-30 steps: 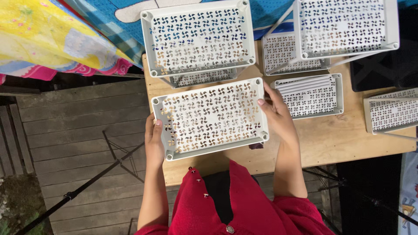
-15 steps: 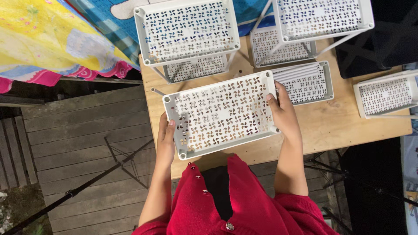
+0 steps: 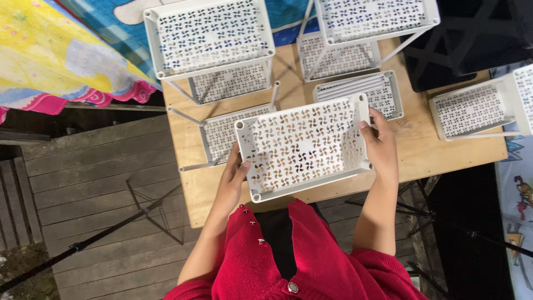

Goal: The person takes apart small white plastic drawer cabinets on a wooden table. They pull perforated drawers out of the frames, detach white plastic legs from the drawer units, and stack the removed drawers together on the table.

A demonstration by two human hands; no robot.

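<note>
Far left: a yellow and pink patterned cloth [image 3: 50, 61] hangs over the grey wooden plank floor [image 3: 83, 183].
Left hand [image 3: 233, 178]: grips the left short edge of the white perforated plastic tray [image 3: 302, 145], thumb lying on the rim, fingers [image 3: 242, 165] closed around it.
Tray in hand: held level above the near edge of the pale wooden worktop [image 3: 422, 150], its pinwheel-pattern holes facing up, slightly turned so the right end sits farther away.
Beneath its left end: a white tray with thin upright legs [image 3: 219, 133] lies on the worktop, partly covered.
Rear left: a white two-tier perforated rack [image 3: 210, 38] stands on the worktop.
Rear middle: a second white two-tier rack [image 3: 366, 19], and just in front of it a stack of flat white trays [image 3: 383, 91].
Right hand [image 3: 380, 145]: clasps the tray's right short edge, fingers closed over the rim.
Far right: another white perforated tray [image 3: 472, 108] rests at the worktop's edge, beside a black folded object [image 3: 472, 39].
</note>
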